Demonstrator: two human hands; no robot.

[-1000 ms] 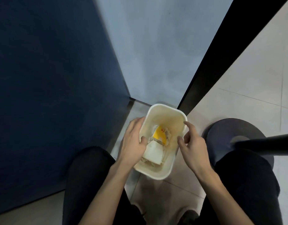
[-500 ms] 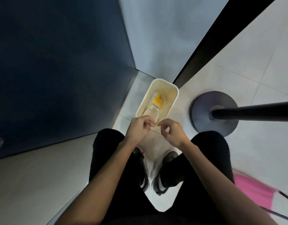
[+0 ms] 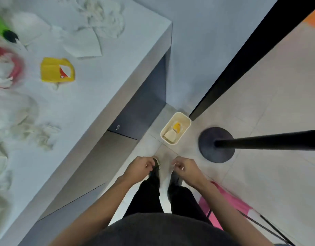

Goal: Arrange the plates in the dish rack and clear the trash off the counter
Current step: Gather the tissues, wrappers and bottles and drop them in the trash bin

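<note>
Standing at the right end of the bench (image 3: 108,77), looking down.

Hands: two. Left hand (image 3: 139,168) and right hand (image 3: 186,168) are held side by side over the floor (image 3: 259,103), apart from each other, above two dark shoes (image 3: 155,173). On both, the fingers are curled in toward the palm, with nothing visible in either grip.

Trash bin (image 3: 175,128): one, cream, rectangular. It sits on the floor past the bench's right end, near the wall. Two items show inside: one yellow piece (image 3: 177,126) and one white piece (image 3: 170,134).

Trash on the bench:
- One yellow packet (image 3: 57,70), in from the front edge and well apart from the right corner.
- One flat white napkin (image 3: 82,45), beyond the packet.
- One crumpled tissue (image 3: 103,16) toward the far edge, touching or overlapping the napkin.
- One crumpled tissue clump (image 3: 41,134), nearer the front edge.
- More white paper along the left side, too blurred to count.

Red, white and green shapes (image 3: 4,55) at the left are smeared. I cannot tell whether any of them are plates, or how many there are.

Floor, other: one black stand (image 3: 216,144) with a round base, just right of the bin, and one pink object (image 3: 229,201) by the right forearm.
</note>
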